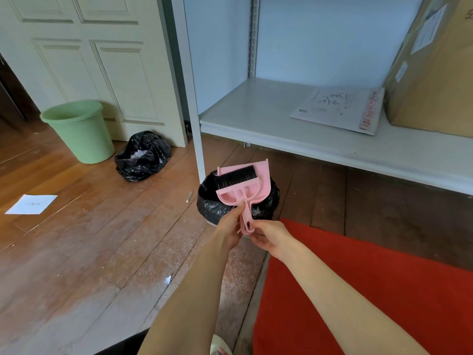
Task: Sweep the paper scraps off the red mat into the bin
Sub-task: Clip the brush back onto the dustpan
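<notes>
A pink dustpan (258, 184) with a pink hand brush (235, 179) nested in it, black bristles up, hangs over the bin (212, 203), which is lined with a black bag. My left hand (230, 226) pinches the joined handles from the left. My right hand (268, 237) grips the handle ends from the right. The red mat (358, 290) lies at the lower right, its far corner next to the bin. No paper scraps show on the visible part of the mat.
A white shelf unit (256, 116) stands behind the bin, holding a paper envelope (335, 108) and a cardboard box (435, 73). On the wooden floor to the left are a green wastebasket (79, 131), a tied black bag (143, 156), a white sheet (30, 204) and a small scrap (167, 280).
</notes>
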